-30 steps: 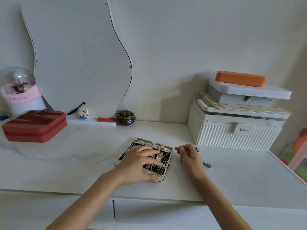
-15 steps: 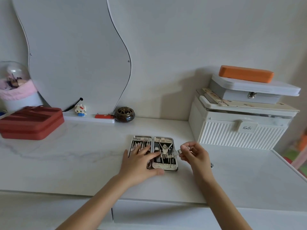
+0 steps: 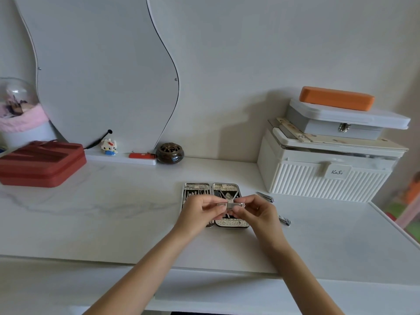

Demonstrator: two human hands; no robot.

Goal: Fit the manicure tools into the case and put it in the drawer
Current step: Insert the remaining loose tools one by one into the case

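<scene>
The silver manicure case (image 3: 227, 187) lies open flat on the white marble tabletop (image 3: 113, 212), with several metal tools strapped inside both halves. Just above its right half, my left hand (image 3: 200, 212) and my right hand (image 3: 256, 210) pinch the two ends of a small silver nail clipper (image 3: 234, 205). Two more clippers lie loose on the table to the right of the case: one (image 3: 265, 197) further back, one (image 3: 284, 220) nearer, partly hidden by my right hand. The hands hide the lower middle of the case.
A white ribbed storage box (image 3: 325, 180) stacked with a grey box and an orange case stands at the back right. A red case (image 3: 43, 162) sits at the left, by a wavy mirror (image 3: 102, 76), a small figurine and a dark round pot (image 3: 170, 153). A drawer front (image 3: 216, 296) runs below the table edge.
My left hand lifted off the case and met my right hand above it; both now pinch the clipper that my right hand brought over from the right.
</scene>
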